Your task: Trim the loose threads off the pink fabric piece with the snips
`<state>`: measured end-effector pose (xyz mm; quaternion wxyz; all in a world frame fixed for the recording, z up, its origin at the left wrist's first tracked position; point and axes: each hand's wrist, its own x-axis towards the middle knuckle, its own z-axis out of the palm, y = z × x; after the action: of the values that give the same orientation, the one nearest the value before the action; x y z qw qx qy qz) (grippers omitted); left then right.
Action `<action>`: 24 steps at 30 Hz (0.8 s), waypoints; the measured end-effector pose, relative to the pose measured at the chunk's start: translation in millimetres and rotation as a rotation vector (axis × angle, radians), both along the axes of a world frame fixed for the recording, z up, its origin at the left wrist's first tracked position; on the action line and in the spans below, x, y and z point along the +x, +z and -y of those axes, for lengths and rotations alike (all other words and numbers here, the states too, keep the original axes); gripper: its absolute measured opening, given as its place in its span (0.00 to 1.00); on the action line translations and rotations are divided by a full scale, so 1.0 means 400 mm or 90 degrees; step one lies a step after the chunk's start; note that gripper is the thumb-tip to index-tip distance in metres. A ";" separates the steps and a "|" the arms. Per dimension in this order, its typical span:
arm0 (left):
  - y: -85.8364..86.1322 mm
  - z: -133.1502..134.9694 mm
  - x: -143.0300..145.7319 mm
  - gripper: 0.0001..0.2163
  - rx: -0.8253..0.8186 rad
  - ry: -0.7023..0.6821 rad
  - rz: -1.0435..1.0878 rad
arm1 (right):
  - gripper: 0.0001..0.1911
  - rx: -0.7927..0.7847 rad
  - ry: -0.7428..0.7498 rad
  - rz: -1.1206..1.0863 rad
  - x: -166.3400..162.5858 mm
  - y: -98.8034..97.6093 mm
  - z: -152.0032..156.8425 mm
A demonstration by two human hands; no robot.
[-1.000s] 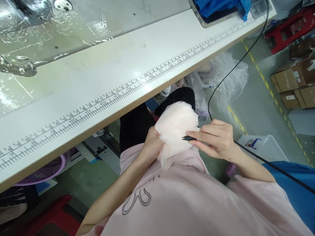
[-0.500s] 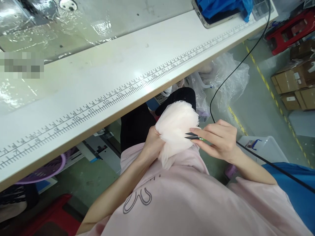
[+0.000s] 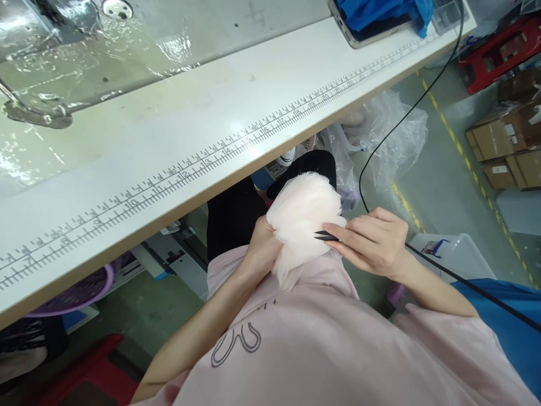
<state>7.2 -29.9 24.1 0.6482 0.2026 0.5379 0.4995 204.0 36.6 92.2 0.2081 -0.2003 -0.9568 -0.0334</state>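
Observation:
A pale pink, gathered bundle of sheer tulle (image 3: 305, 203) sits above my lap, its loose end hanging toward my shirt. My left hand (image 3: 262, 246) is closed around its left side, and the fingertips are partly hidden by the fabric. From the right, my right hand (image 3: 372, 241) pinches a pair of small black thread snips (image 3: 325, 235) between thumb and fingers. Their pointed blades lie close together in front of the tulle's lower right; whether they touch it I cannot tell. The snips' handle end is hidden in the hand.
A white sewing table (image 3: 203, 113) with a printed ruler edge runs across in front. On it lie a phone (image 3: 359, 38) and blue cloth (image 3: 380, 14). A black cable (image 3: 406, 118) hangs at the right, near a clear plastic bag (image 3: 397, 135). Cardboard boxes (image 3: 502, 141) stand beyond.
The blades of the snips have come closer together, and the right-hand fingers have closed more and moved slightly left. My left hand and the tulle stay almost the same.

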 end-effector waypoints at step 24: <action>-0.008 -0.001 0.001 0.08 -0.008 0.016 0.020 | 0.11 -0.101 0.026 -0.059 0.003 0.003 -0.021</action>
<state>7.7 -29.6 20.9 0.6515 0.1839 0.5334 0.5071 205.3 45.1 93.2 0.2358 -0.1982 -0.9497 0.0562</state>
